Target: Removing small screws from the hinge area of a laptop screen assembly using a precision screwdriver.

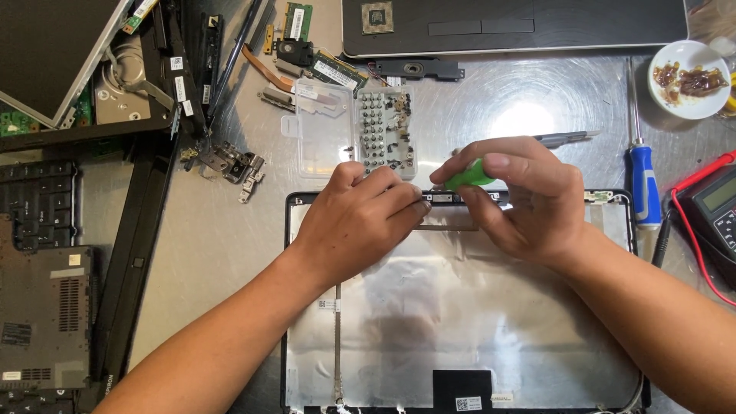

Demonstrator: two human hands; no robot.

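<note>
A laptop screen back cover (460, 322), black-rimmed with a silvery foil inside, lies face up before me on the metal bench. My left hand (360, 218) rests on its top edge, fingertips pressing a small part by the middle of the rim. My right hand (521, 195) grips a green-handled screwdriver (469, 176), its tip down at the same spot on the rim (445, 199). The small part under the fingers is mostly hidden.
A clear open case of screwdriver bits (353, 130) sits just beyond the cover. A blue-handled screwdriver (642, 184) and a multimeter (717, 215) lie right. Laptop bases, hinges (234, 165) and a keyboard (38, 203) crowd the left; a white dish (688, 79) stands top right.
</note>
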